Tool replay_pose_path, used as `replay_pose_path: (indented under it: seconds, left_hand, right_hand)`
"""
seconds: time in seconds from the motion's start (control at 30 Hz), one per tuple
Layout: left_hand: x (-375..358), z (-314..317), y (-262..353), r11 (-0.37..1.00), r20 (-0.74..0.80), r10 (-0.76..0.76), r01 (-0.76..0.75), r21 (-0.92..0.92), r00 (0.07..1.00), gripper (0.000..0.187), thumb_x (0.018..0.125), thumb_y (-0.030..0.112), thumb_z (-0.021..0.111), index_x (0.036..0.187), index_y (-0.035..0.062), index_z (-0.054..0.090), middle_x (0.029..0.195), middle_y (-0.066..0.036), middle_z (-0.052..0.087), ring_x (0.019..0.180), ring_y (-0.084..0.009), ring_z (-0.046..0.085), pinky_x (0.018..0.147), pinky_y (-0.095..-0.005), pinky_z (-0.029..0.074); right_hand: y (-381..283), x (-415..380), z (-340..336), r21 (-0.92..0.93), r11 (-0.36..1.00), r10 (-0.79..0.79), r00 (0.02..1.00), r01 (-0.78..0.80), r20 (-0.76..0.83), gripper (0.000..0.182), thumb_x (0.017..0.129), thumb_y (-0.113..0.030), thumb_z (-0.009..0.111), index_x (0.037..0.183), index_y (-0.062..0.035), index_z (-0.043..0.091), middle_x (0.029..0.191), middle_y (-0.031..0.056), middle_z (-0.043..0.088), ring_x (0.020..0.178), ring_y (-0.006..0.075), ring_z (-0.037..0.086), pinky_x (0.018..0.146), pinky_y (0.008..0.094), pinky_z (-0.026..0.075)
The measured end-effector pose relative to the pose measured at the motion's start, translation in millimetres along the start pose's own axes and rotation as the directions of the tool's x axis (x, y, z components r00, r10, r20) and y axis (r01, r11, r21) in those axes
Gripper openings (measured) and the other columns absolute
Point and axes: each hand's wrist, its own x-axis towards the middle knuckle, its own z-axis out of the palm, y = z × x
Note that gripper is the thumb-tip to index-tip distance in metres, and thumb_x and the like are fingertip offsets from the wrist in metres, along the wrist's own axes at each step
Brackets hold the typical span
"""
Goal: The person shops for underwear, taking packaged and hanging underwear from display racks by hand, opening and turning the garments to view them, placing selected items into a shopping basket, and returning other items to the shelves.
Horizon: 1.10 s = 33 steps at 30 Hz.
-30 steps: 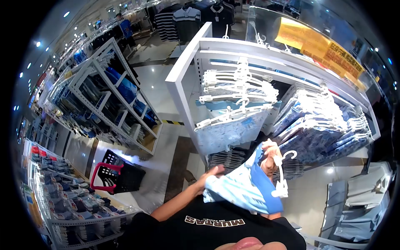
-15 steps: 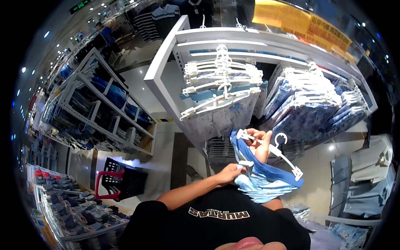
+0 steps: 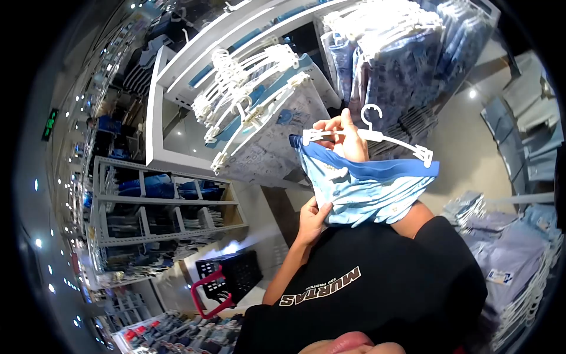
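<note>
A white clip hanger (image 3: 407, 146) carries light-blue underpants (image 3: 371, 197) with a darker blue waistband, its clips gripping both ends of the band. My right hand (image 3: 349, 141) is closed around the hanger's bar, left of the hook; its forearm passes behind the garment. At the lower left edge of the underpants, my left hand (image 3: 313, 219) pinches the fabric between thumb and fingers. A small white piece, perhaps a tag (image 3: 336, 173), shows on the front below the waistband.
Ahead stands a white rack (image 3: 156, 124) with pale printed garments (image 3: 283, 133) and blue patterned clothes (image 3: 401, 71) on hangers. A black basket (image 3: 244, 274) with a red handle is on the floor at left. Lilac clothes (image 3: 501, 253) hang at right; a shelf unit (image 3: 171, 203) stands further left.
My view has turned, and the rack sits higher and further left. My left hand has let go of the small white piece and moved down to the fabric's edge. The underpants hang more spread out.
</note>
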Motion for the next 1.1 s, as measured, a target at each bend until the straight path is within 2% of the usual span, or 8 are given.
replay_pose_path:
  seconds: [0.33, 0.47, 0.53, 0.6, 0.77, 0.87, 1.0, 1.1]
  left_hand:
    - [1.7, -33.2, -17.0, 0.993, -0.103, 0.026, -0.014, 0.116, 0.994, 0.021, 0.1, 0.018, 0.058, 0.1, -0.0013, 0.067, 0.086, 0.001, 0.064, 0.076, -0.0052, 0.056, 0.073, -0.0219, 0.045]
    - [6.6, -29.9, -18.7, 0.954, -0.18, 0.123, -0.066, 0.293, 0.976, 0.021, 0.099, 0.016, 0.06, 0.106, -0.0025, 0.067, 0.083, 0.0, 0.063, 0.075, -0.0055, 0.055, 0.071, -0.0215, 0.044]
    - [5.2, -23.5, -15.1, 0.968, -0.237, 0.117, -0.058, 0.243, 0.964, 0.027, 0.096, 0.011, 0.062, 0.12, -0.002, 0.062, 0.104, -0.007, 0.068, 0.091, -0.0118, 0.064, 0.081, -0.024, 0.05]
    - [5.8, -19.3, -12.9, 0.972, -0.227, 0.14, -0.09, 0.218, 0.964, 0.027, 0.097, 0.013, 0.062, 0.12, -0.002, 0.061, 0.111, -0.01, 0.066, 0.095, -0.014, 0.065, 0.084, -0.0256, 0.051]
    - [10.1, -2.6, 5.8, 0.991, 0.033, 0.012, -0.008, -0.136, 0.999, 0.04, 0.102, 0.031, 0.051, 0.131, 0.0029, 0.052, 0.118, -0.008, 0.063, 0.098, -0.0159, 0.063, 0.087, -0.0329, 0.051]
    - [14.6, -4.0, -4.7, 0.9, 0.046, -0.108, 0.118, -0.421, 0.993, 0.06, 0.1, 0.054, 0.044, 0.144, 0.0124, 0.041, 0.141, -0.006, 0.05, 0.132, -0.0244, 0.045, 0.109, -0.0472, 0.036]
    - [9.1, 15.0, 15.9, 0.714, 0.216, 0.105, 0.078, -0.696, 0.971, 0.07, 0.095, 0.062, 0.045, 0.146, 0.0144, 0.038, 0.146, -0.007, 0.045, 0.137, -0.0265, 0.041, 0.115, -0.0477, 0.031]
    - [13.1, 3.9, 11.0, 0.645, 0.167, 0.034, 0.106, -0.757, 0.985, 0.074, 0.092, 0.066, 0.048, 0.142, 0.0128, 0.042, 0.147, -0.01, 0.043, 0.137, -0.027, 0.041, 0.114, -0.0475, 0.033]
  right_hand:
    - [-3.8, -2.8, -29.7, 0.015, 0.999, -0.036, 0.999, 0.037, -0.034, 0.052, 0.103, -0.049, 0.041, 0.084, -0.0031, 0.057, 0.102, 0.0184, 0.066, 0.089, 0.026, 0.069, 0.079, 0.0383, 0.058]
    - [-4.0, -7.3, -28.0, -0.238, 0.963, -0.12, 0.992, 0.124, 0.034, 0.047, 0.104, -0.042, 0.044, 0.086, -0.0021, 0.06, 0.101, 0.0157, 0.067, 0.086, 0.0205, 0.068, 0.078, 0.0329, 0.056]
    - [-4.2, -17.1, -16.4, -0.394, 0.886, -0.192, 0.967, 0.245, 0.17, 0.036, 0.103, -0.033, 0.052, 0.088, -0.0013, 0.061, 0.098, 0.0104, 0.066, 0.084, 0.0134, 0.064, 0.076, 0.0262, 0.05]
    - [0.0, -22.5, -13.7, -0.649, 0.656, -0.262, 0.923, 0.384, 0.281, 0.028, 0.1, -0.025, 0.059, 0.087, 0.0002, 0.062, 0.097, 0.0095, 0.066, 0.084, 0.0108, 0.062, 0.074, 0.0247, 0.047]
    - [15.7, -30.7, 0.8, -0.782, 0.029, -0.175, 0.774, 0.622, 0.609, 0.016, 0.079, -0.016, 0.076, 0.086, -0.0039, 0.067, 0.108, 0.0121, 0.064, 0.101, 0.0317, 0.06, 0.086, 0.0392, 0.049]
    - [37.2, -40.9, -4.1, -0.78, 0.075, 0.062, 0.778, 0.621, 0.625, 0.014, 0.087, -0.013, 0.065, 0.097, -0.004, 0.065, 0.116, 0.0134, 0.062, 0.109, 0.0323, 0.056, 0.093, 0.0412, 0.046]
    - [34.9, -50.8, 5.4, -0.767, 0.087, 0.134, 0.755, 0.636, 0.642, 0.02, 0.085, -0.014, 0.063, 0.102, -0.0058, 0.065, 0.125, 0.0145, 0.059, 0.117, 0.0346, 0.054, 0.097, 0.0414, 0.045]
    - [44.4, -61.8, 2.1, -0.756, 0.056, 0.188, 0.737, 0.652, 0.65, 0.038, 0.077, -0.01, 0.066, 0.114, -0.0064, 0.061, 0.133, 0.0171, 0.052, 0.118, 0.037, 0.053, 0.1, 0.0434, 0.044]
